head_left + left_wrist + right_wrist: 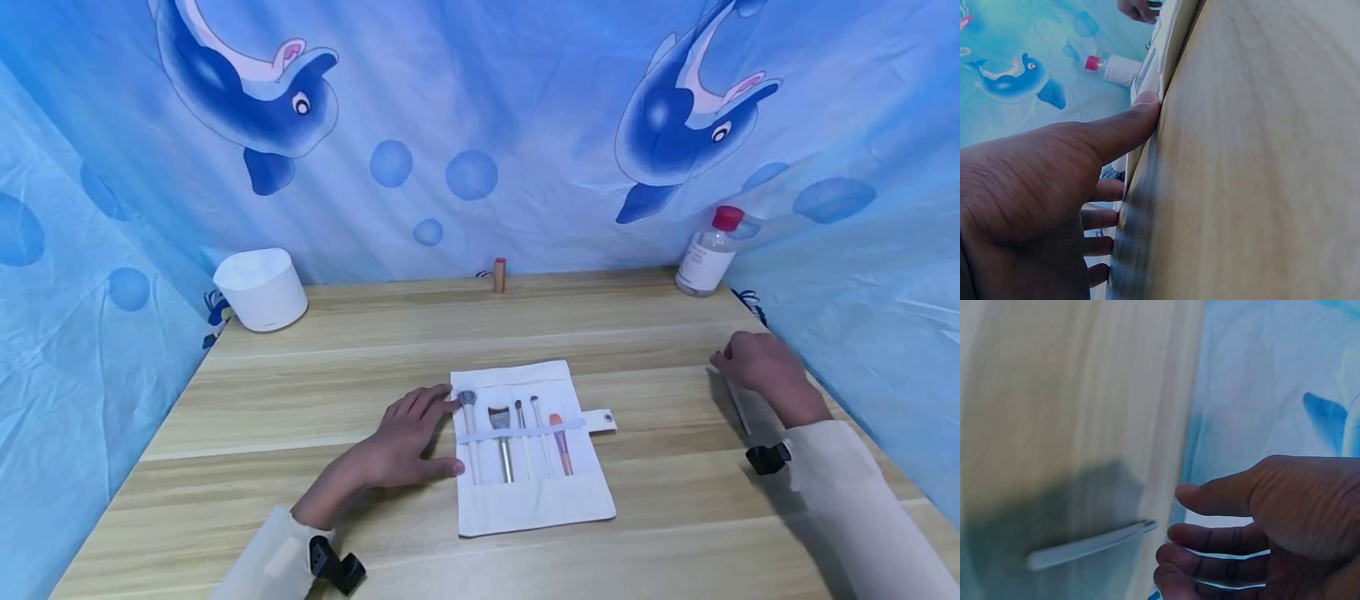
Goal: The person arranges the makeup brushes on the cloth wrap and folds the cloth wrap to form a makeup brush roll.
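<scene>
A white fabric brush roll point(536, 507) lies unrolled at mid-table, with several makeup brushes tucked under its strap; one is a fluffy grey brush point(467, 398), another a pink-tipped one point(561, 442). My left hand point(405, 446) rests along the roll's left edge, fingers spread, thumb at the border. In the left wrist view its thumb point(1129, 128) touches the cloth edge. Far to the right, my right hand point(765, 371) hovers over a slender whitish stick-like tool point(1091, 545) lying on the table. Its thumb and loosely bent fingers stand apart, holding nothing.
Along the back stand a white round-cornered container point(262, 292) at left, a small copper-coloured tube point(499, 277) at centre and a red-capped clear bottle point(705, 260) at right. A snap tab point(600, 420) sticks out from the roll's right side. Blue dolphin-printed curtains surround the wooden table point(360, 333).
</scene>
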Action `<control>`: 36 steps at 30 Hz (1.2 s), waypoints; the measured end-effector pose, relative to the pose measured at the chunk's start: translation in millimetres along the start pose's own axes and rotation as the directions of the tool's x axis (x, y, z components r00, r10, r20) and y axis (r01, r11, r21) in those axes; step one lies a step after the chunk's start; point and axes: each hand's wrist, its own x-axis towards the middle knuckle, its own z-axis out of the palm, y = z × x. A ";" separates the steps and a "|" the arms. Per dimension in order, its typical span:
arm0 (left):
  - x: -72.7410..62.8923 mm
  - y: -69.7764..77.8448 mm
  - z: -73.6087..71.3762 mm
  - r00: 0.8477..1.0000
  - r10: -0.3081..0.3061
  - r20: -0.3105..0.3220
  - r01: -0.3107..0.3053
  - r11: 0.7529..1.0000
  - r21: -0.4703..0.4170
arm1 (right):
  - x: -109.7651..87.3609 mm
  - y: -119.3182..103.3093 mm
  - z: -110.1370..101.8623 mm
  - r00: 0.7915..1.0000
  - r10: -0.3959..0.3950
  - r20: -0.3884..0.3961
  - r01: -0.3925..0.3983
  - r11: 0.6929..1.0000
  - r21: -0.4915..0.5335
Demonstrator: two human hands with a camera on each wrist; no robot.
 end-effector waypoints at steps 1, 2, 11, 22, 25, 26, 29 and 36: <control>-0.1 -0.3 0.2 1.000 0.000 -0.003 0.000 1.000 0.001 | 0.7 3.2 1.7 1.000 0.006 0.016 -0.006 1.000 -0.006; -0.1 -0.8 0.9 1.000 0.000 -0.007 0.000 1.000 0.000 | 1.7 5.7 3.4 1.000 0.009 0.028 -0.008 1.000 -0.016; 0.8 -2.3 4.0 1.000 0.010 -0.021 -0.010 1.000 -0.010 | 4.8 11.3 12.1 0.999 -0.005 0.049 0.006 1.000 -0.023; 1.5 -4.9 5.1 1.000 0.003 -0.014 -0.003 1.000 -0.006 | 11.1 -30.7 1.9 0.997 -0.066 -0.048 0.069 0.995 0.071; 1.9 -6.6 7.3 1.000 0.005 -0.020 -0.005 1.000 0.001 | 15.8 -47.3 -1.1 0.987 -0.101 -0.122 0.115 0.987 0.110; 1.6 -6.2 7.2 1.000 0.008 -0.024 -0.008 1.000 -0.002 | 17.1 -52.0 -1.7 0.982 -0.116 -0.149 0.134 0.984 0.121; 1.5 -4.7 6.6 1.000 0.015 -0.027 -0.015 1.000 -0.006 | 19.2 -66.3 -2.6 0.963 -0.147 -0.227 0.185 0.970 0.155; 1.5 -1.8 3.1 1.000 0.011 -0.018 -0.011 1.000 0.003 | 18.2 -96.6 -4.9 0.931 -0.196 -0.309 0.281 0.923 0.261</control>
